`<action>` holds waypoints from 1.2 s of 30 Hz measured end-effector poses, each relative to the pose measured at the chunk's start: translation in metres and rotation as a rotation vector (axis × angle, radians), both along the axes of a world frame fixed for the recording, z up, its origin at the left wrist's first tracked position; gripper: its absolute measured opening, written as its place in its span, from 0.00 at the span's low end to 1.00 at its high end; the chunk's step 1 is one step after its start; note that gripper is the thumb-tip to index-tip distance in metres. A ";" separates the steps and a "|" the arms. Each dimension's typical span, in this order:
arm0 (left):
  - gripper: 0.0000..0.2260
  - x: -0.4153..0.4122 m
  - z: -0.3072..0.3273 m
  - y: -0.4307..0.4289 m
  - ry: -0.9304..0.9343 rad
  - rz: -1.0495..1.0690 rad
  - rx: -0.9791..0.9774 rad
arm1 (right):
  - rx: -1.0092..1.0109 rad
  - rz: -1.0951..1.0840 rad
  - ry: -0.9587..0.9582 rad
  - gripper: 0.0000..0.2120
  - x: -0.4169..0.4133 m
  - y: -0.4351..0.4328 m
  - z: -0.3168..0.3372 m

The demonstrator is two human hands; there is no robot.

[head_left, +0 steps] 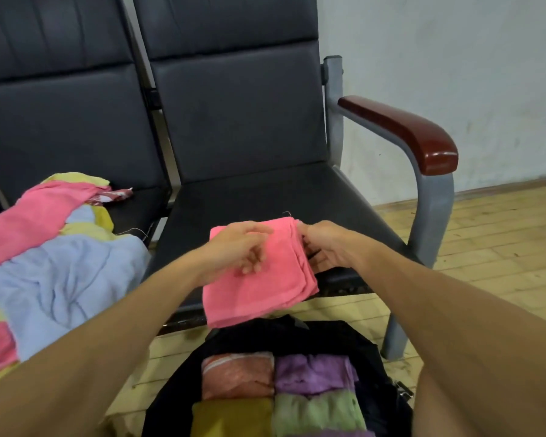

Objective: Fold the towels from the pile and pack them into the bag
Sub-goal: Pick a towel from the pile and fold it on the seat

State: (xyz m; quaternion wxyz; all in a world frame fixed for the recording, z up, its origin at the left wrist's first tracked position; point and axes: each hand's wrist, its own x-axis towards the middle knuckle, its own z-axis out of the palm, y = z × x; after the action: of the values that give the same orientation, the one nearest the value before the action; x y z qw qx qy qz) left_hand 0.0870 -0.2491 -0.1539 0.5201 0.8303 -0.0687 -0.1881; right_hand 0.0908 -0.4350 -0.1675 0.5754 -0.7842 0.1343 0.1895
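pink towel (262,294) lies lengthwise toward bag (371,353); left grip (234,247) rests loosely atop, right grip (328,244) pinches edge.

The right grip (328,244) has its fingertips buried among the layers at the pink towel's (265,294) edge. Whether the left grip (237,247) pinches cloth cannot be told. The towel pile (54,279) runs off the left edge and the black bag (360,348) off the bottom. A red-and-white cloth (114,195) behind the pile is too small to identify.
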 end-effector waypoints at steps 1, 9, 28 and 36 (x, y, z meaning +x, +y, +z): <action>0.11 0.003 -0.003 0.013 -0.121 0.076 0.108 | -0.014 -0.006 -0.003 0.19 0.000 0.001 0.000; 0.24 0.003 -0.042 0.070 -0.166 0.192 0.751 | -0.094 -0.034 -0.021 0.25 0.008 0.007 -0.006; 0.23 -0.014 -0.028 0.071 -0.152 0.105 -0.077 | -0.138 0.203 -0.307 0.23 -0.013 0.005 -0.007; 0.36 -0.019 -0.028 0.074 -0.237 -0.063 0.341 | -0.480 0.311 -0.408 0.37 -0.016 0.003 -0.001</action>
State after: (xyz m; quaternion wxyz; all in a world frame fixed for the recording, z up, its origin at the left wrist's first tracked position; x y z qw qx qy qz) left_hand 0.0681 -0.1755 -0.1820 0.3541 0.9201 -0.1222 -0.1141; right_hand 0.0746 -0.4317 -0.1690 0.3537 -0.9300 -0.0637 0.0772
